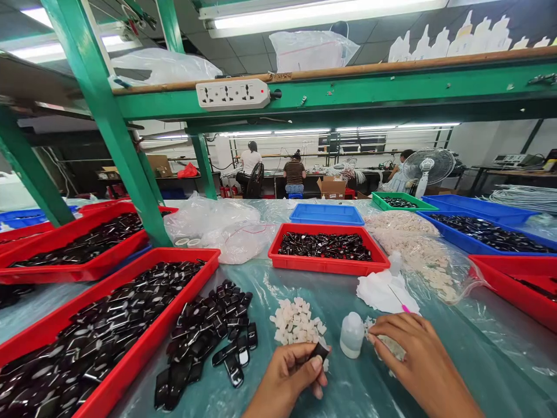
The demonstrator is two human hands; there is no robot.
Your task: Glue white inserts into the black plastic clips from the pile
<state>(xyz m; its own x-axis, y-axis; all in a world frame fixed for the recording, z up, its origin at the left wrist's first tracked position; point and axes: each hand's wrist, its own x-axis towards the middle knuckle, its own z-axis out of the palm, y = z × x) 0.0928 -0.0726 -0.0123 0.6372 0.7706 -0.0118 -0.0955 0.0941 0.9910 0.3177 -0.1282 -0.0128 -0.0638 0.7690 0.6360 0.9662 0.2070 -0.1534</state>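
Observation:
Between the thumb and fingers of my left hand (300, 368) is a small black plastic casing (319, 352), held tilted. My right hand (415, 351) reaches over a small heap of whitish translucent pieces (390, 346), its fingertips drawn together at the near-left edge of the heap. Whatever is in that pinch is too small to make out. A squat translucent bottle (351, 337) stands upright between my hands. Just beyond my left hand lies a pile of small cream-white pieces (298, 322). Loose glossy black casings (209, 331) are heaped to its left.
Red trays of black parts stand at left (209, 255) and centre (328, 266). A needle with a pink hub (405, 309) rests on white tissue (376, 290). Bags of cream pieces (413, 247) lie at right. A green shelf frame (348, 101) spans overhead. People sit farther back.

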